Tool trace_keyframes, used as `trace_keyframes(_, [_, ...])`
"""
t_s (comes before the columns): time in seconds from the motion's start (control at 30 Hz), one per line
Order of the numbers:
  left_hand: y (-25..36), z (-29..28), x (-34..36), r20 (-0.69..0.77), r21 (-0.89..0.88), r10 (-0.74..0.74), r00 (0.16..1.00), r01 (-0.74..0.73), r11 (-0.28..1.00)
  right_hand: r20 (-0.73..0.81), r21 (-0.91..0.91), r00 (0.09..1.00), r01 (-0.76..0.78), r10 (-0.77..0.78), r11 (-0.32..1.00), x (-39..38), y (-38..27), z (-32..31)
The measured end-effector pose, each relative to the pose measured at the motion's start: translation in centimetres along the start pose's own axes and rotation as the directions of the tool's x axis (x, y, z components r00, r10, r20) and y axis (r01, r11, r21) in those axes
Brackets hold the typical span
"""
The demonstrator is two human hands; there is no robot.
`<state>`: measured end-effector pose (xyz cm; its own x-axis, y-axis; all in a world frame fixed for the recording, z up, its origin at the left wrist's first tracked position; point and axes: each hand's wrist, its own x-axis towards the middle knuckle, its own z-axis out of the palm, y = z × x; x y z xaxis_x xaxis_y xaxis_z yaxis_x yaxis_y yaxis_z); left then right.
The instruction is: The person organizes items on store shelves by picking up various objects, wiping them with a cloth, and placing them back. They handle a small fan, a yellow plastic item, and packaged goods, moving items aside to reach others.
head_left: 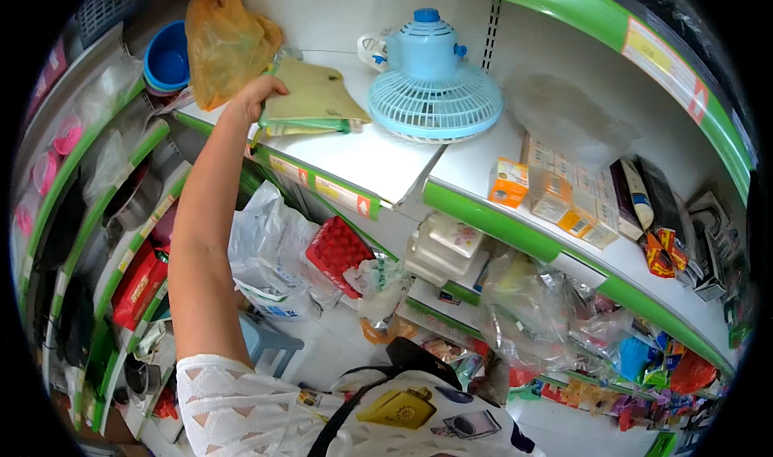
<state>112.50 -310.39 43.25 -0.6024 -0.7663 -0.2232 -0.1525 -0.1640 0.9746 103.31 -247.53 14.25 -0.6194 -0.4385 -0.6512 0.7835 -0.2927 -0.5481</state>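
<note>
My left hand (pixel 259 95) reaches up to the top shelf (pixel 359 161), its fingers closed on the left edge of a flat khaki-green folder-like item (pixel 314 90) that lies over some green and clear items. An orange plastic bag (pixel 219 45) and a blue tub (pixel 167 54) are beside it at the upper left. Just right of the folder stands a light-blue fan (pixel 435 103), its round grille low on the shelf. My right hand is out of view.
Curved shelves (pixel 117 123) with pink items and pots line the left. Boxes (pixel 509 181) sit on the right shelf (pixel 467 207). Below are white bags (pixel 266 248), a red-topped item (pixel 338 256), clear plastic bags (pixel 523 312), a blue-grey stool (pixel 274 344) and a crowded lower shelf.
</note>
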Motion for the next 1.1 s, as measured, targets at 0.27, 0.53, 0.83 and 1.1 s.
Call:
trace_keyframes(0.27, [-1.6,4.0,1.8,0.297,-0.11,-0.118,0.947,0.157,0.981,-0.215,-0.018,0.957,0.196,-0.195,0.98,-4.0,1.5,3.3])
trace_keyframes(0.53, [-1.5,1.6,2.1,0.184,0.12,-0.166,0.969,0.145,0.982,-0.2,-0.099,0.834,0.505,-0.515,0.857,-10.6,-0.1,5.3])
trace_keyframes(0.83, [-2.4,2.7,2.1,0.243,0.074,-0.08,0.967,0.064,0.995,0.519,0.22,0.639,0.542,-0.568,0.811,-11.1,-6.8,14.0])
trace_keyframes(1.1, [-3.7,0.5,2.4,0.281,-0.043,0.004,0.96,0.008,0.999,0.697,-0.042,0.599,0.584,-0.395,0.811,-9.8,-13.1,35.4])
